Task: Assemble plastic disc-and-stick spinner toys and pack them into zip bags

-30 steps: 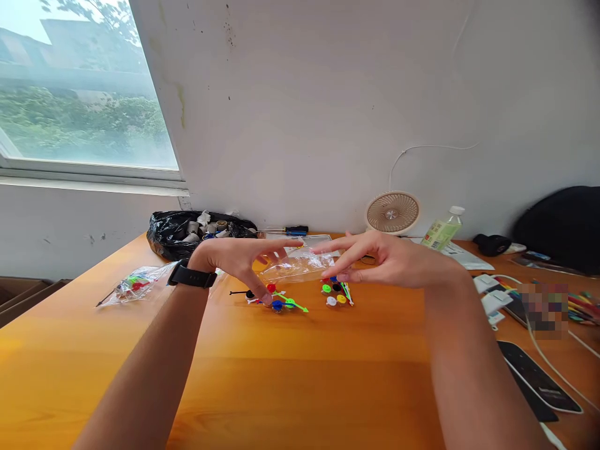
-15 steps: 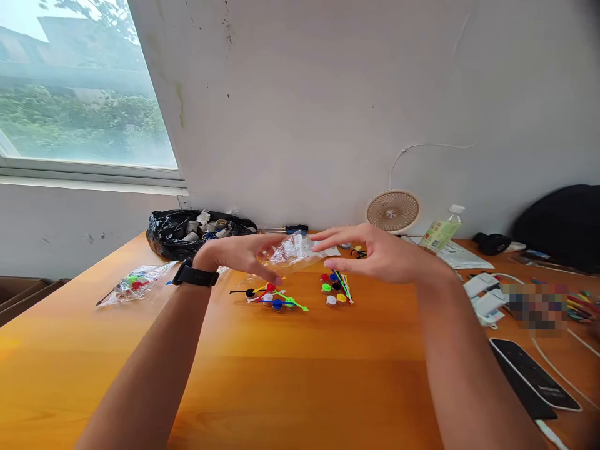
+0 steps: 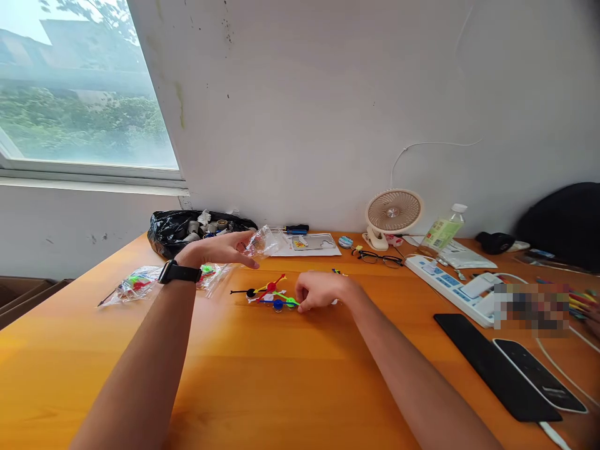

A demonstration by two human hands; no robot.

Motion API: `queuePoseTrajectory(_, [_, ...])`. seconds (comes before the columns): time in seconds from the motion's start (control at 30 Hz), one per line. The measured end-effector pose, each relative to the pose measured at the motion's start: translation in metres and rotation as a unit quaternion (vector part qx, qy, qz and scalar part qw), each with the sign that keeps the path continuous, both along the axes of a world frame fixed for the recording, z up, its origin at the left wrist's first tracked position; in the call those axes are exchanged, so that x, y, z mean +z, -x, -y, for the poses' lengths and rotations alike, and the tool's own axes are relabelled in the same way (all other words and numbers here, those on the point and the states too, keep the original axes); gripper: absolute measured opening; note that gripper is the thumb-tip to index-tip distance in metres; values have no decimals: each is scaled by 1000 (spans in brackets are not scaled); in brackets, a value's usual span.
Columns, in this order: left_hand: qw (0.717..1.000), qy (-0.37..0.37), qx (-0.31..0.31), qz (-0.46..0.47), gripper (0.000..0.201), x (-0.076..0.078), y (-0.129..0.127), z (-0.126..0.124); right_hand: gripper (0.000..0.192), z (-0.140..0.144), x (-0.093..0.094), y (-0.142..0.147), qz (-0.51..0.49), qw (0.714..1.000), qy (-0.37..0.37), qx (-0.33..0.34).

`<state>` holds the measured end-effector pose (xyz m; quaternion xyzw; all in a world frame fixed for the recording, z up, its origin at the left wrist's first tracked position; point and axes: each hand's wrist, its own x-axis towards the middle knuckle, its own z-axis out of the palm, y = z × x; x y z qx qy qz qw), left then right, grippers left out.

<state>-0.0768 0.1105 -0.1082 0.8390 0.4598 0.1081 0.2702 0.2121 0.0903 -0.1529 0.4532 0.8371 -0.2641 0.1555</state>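
My left hand, a black watch on its wrist, holds a small clear plastic bag above the orange table. My right hand is down on the table with its fingers curled over the small coloured pieces there; what they grip is hidden. Just left of that hand lies a cluster of coloured plastic sticks and round discs, red, green, blue and black. A filled clear bag of similar pieces lies at the left, and another sits under my left wrist.
A black bag of odds and ends stands at the back by the wall. A small fan, glasses, bottle, power strip and two dark phones fill the right side.
My hands have parted. The right hand let go of the clear bag and dropped onto the coloured pieces on the table. The left hand carried the bag slightly left and back.
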Motion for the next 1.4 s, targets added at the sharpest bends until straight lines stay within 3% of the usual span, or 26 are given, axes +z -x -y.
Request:
queuePoseTrajectory(0.23, [1000,20,-4,7,69,6,-8,5,27,-1,-4,3,-31,1000,2,4])
queuePoseTrajectory(0.37, [999,36,8,4,78,8,-12,7,20,1,3,1,-36,999,11,11])
queuePoseTrajectory(0.5, [999,32,-17,10,82,6,-12,5,14,4,24,-12,-62,998,28,9])
queuePoseTrajectory(0.63, [999,12,-36,22,84,3,-9,1,11,13,58,-43,-109,993,29,-18])
queuePoseTrajectory(0.7, [999,6,-41,26,82,2,-9,1,18,21,78,-64,-161,987,-6,-24])
queuePoseTrajectory(0.77, [998,15,-53,39,78,2,-13,2,29,29,94,-84,-238,966,-90,-52])
queuePoseTrajectory(0.87, [993,45,-83,73,74,5,-25,7,39,36,110,-102,-355,894,-231,-146])
queuePoseTrajectory(0.97, [983,74,-120,122,68,8,-43,13,39,36,111,-98,-426,824,-326,-182])
queuePoseTrajectory(1.03, [970,99,-148,164,63,9,-56,17,36,34,108,-88,-431,820,-337,-167])
queuePoseTrajectory(1.2, [936,176,-153,265,59,0,-73,15,32,32,101,-70,-388,854,-322,-130])
queuePoseTrajectory(1.4, [917,199,-137,318,61,-13,-72,5,28,36,105,-72,-387,838,-357,-141])
